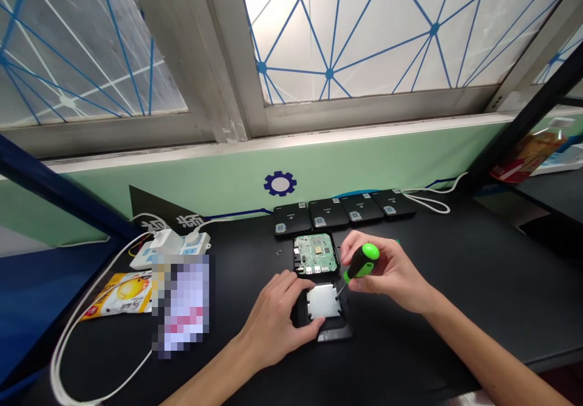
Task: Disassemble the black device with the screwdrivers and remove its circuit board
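Note:
My right hand (387, 269) is closed round the black and green handle of a screwdriver (368, 257). The shaft slants down to the left, its tip at the right edge of a silver metal plate (322, 301). That plate sits in a black plastic cover (334, 335) lying on the table. My left hand (281, 309) grips the cover from the left, thumb at the near edge and fingers at the far edge. Just beyond it lies an uncovered black case with a green circuit board (314, 253). Several tiny screws (278, 252) lie left of the case.
Several black boxes (291, 217) stand in a row along the green wall. To the left are a power strip (186, 247) with white cables, a yellow snack packet (122, 295) and a blurred-out item (184, 306). A plastic bottle (535, 151) stands at the far right.

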A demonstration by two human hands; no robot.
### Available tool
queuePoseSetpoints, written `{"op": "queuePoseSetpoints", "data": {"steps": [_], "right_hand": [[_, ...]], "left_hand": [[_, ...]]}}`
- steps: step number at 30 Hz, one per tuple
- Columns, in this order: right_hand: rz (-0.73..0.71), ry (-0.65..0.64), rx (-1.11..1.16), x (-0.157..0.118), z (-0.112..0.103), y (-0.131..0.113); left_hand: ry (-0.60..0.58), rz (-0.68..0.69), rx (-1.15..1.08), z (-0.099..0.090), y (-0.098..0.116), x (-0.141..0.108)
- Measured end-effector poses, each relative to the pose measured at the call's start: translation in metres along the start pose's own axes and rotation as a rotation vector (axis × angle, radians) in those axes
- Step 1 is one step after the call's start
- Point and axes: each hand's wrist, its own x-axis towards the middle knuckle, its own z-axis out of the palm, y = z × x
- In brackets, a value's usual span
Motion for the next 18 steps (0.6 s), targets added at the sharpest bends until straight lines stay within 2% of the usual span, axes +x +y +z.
{"op": "queuePoseSetpoints", "data": {"steps": [6, 12, 18], "right_hand": [[0.132, -0.081, 0.091, -0.0036, -0.0031, 0.0034], [0.069, -0.135, 0.194, -0.0050, -0.0050, 0.0035], [0.082, -0.073, 0.173, -0.0035, -0.0015, 0.0003]], "left_hand": [[-0.008, -0.005, -0.006, 0.0009, -0.0005, -0.0002], [-0.010, -0.010, -0.006, -0.0004, -0.0004, -0.0008], [-0.012, -0.001, 0.004, 0.0027, -0.0027, -0.0008]]}}
